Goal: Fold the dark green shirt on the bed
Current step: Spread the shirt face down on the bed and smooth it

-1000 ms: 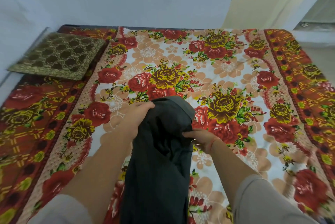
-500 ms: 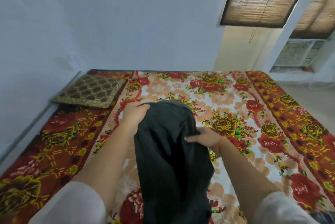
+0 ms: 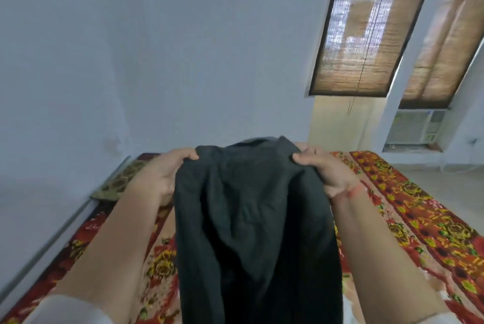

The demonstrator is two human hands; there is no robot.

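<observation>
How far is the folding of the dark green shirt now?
Done: no finished fold shows. In hand: the left hand and right hand grip the top edge of the dark green shirt, which hangs above the bed. Left: lay it flat and fold it.

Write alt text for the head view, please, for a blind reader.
The left hand and right hand hold a dark green shirt up by its top edge over a floral bedspread. A cushion lies far left; blinds hang upper right.
</observation>
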